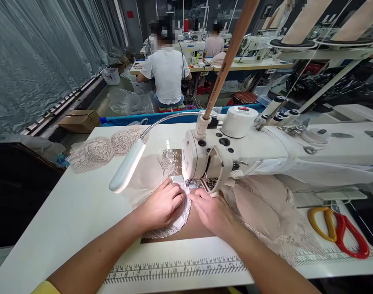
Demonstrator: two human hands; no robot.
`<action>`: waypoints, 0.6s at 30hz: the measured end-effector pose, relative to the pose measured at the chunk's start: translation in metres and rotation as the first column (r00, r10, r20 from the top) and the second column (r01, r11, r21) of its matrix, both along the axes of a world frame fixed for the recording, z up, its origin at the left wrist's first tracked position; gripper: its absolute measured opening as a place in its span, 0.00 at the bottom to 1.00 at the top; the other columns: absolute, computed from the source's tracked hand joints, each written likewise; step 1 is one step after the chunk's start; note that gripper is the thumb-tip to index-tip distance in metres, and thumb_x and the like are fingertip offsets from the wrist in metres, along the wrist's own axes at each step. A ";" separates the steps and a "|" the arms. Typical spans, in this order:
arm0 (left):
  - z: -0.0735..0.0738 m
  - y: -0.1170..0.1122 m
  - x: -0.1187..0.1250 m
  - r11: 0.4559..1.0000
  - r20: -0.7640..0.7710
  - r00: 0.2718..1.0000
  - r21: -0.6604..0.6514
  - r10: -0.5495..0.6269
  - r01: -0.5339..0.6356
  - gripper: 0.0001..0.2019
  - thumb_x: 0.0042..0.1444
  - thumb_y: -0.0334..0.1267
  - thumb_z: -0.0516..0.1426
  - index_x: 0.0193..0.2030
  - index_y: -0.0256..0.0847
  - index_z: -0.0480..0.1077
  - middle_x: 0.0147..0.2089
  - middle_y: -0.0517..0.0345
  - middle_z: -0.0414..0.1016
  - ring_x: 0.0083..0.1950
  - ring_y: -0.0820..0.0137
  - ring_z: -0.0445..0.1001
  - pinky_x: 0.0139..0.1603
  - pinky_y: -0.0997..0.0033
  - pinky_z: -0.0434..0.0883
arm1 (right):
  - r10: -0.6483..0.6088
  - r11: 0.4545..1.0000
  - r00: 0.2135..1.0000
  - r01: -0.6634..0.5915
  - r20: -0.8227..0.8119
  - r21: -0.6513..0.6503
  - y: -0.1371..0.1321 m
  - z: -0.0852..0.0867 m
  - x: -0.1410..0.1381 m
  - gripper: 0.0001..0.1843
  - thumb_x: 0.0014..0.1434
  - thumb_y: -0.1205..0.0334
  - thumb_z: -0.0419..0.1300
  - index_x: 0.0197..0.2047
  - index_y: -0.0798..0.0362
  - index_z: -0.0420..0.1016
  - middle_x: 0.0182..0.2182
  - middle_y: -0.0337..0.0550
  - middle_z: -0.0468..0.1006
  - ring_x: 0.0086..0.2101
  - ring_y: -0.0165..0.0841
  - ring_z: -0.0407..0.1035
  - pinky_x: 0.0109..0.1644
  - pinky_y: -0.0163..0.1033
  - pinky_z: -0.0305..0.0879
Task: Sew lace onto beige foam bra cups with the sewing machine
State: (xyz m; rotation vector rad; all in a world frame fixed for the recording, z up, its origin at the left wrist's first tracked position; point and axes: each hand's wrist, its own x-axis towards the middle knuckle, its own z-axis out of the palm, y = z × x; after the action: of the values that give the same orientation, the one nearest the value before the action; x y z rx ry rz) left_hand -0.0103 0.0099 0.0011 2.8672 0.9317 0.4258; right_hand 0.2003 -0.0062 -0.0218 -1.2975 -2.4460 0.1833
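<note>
A white lace bra cup (182,216) lies under the needle area of a white sewing machine (195,157). My left hand (166,202) rests over the cup with its fingers curled down onto it, hiding part of the lace. At the cup's right edge, close to the presser foot (192,183), the fingertips of my right hand (212,210) pinch the lace border. A beige cup piece (149,171) spreads out beyond my left hand. To the right of my right hand lies a heap of beige lace bra pieces (260,204).
Yellow-and-red-handled scissors (339,230) lie at right. A printed ruler (174,269) runs along the table's front. Lace cups (97,153) lie at far left. A lamp (128,165) hangs over the table. One person (168,73) sits ahead; another is farther back.
</note>
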 end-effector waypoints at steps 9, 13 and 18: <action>0.001 0.001 -0.001 1.000 0.051 0.999 -0.018 -0.005 0.006 0.11 0.63 0.34 0.50 0.48 0.36 0.69 0.40 0.47 0.70 0.44 0.62 0.69 0.55 0.52 0.64 | 0.025 0.998 0.999 -0.022 0.046 -0.052 0.000 0.004 0.000 0.20 0.60 0.73 0.51 0.51 0.51 0.76 0.33 0.42 0.75 0.28 0.30 0.65 0.35 0.35 0.60; -0.002 0.007 -0.005 1.000 0.069 0.998 -0.020 -0.011 0.012 0.12 0.63 0.35 0.50 0.50 0.36 0.69 0.42 0.46 0.71 0.46 0.61 0.69 0.54 0.53 0.65 | -0.022 0.996 0.997 0.028 0.078 -0.085 0.002 0.002 0.000 0.24 0.60 0.74 0.50 0.55 0.48 0.74 0.37 0.43 0.77 0.34 0.32 0.69 0.40 0.36 0.63; -0.004 0.012 -0.005 1.000 0.048 0.999 0.016 0.004 -0.005 0.13 0.62 0.34 0.51 0.51 0.35 0.68 0.41 0.46 0.71 0.44 0.61 0.69 0.54 0.52 0.65 | -0.032 0.999 0.995 0.036 0.094 -0.039 0.004 0.004 -0.002 0.26 0.60 0.74 0.50 0.58 0.49 0.71 0.45 0.47 0.77 0.38 0.34 0.70 0.44 0.37 0.65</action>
State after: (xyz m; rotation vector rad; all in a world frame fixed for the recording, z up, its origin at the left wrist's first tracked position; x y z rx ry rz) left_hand -0.0149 0.0217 -0.0029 2.8558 0.9306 0.5027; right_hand 0.1982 -0.0026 -0.0173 -1.3937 -2.5078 0.1684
